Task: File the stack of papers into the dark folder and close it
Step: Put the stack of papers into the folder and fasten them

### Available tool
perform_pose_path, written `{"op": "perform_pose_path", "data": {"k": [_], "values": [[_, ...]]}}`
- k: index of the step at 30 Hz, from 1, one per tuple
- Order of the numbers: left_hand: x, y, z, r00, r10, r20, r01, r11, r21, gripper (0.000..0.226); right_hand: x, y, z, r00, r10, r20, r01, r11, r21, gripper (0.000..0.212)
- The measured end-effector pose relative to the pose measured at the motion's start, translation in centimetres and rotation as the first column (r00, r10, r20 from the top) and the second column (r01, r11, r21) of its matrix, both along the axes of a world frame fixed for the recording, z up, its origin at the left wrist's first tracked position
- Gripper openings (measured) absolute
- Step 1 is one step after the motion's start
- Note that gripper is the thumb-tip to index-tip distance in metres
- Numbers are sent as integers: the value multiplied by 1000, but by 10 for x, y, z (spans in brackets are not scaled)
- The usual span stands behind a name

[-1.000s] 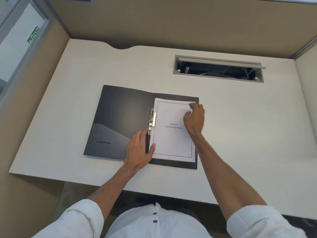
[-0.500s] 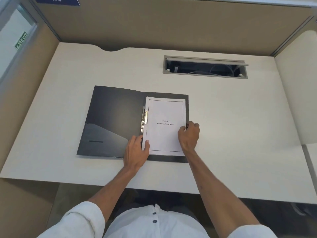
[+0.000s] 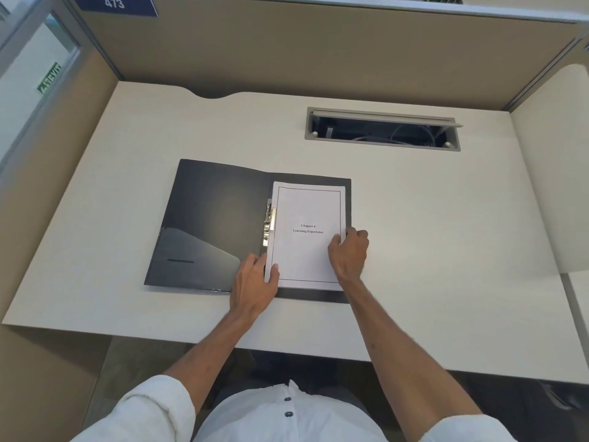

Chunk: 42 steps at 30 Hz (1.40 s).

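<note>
The counter [image 3: 446, 250] lies bare from 1 to 5 o'clock of the open folder [image 3: 216, 218], wide enough for either of the hands to pass. At 1 o'clock a sunken cable tray [image 3: 382, 130] with a raised lid breaks the surface. Partition walls [image 3: 318, 55] close off 12, 9 and 3 o'clock. The strip at 6 o'clock is narrow.

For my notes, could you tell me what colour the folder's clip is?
Shiny silver metal clip, seen best in the head view.
</note>
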State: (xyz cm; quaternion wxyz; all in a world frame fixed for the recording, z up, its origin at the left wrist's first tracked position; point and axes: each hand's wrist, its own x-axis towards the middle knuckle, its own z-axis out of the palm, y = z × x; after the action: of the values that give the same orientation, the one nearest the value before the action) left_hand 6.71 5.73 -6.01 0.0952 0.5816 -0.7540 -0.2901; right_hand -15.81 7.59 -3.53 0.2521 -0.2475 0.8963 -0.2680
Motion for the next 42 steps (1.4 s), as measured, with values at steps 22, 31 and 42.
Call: {"op": "perform_pose_path", "data": {"k": [22,31,42], "values": [[-13,-125,22,967,-201,158,224,964,-142,54,10,-41,17,639,764,-88,-722,635,276,80],[-28,-152,26,925,-317,212,334,941,-49,67,12,-43,12,650,756,-76,-709,639,298,80],[-31,-160,23,916,-334,223,357,931,-70,53,14,-43,11,664,745,-62,-697,647,310,82]]}}
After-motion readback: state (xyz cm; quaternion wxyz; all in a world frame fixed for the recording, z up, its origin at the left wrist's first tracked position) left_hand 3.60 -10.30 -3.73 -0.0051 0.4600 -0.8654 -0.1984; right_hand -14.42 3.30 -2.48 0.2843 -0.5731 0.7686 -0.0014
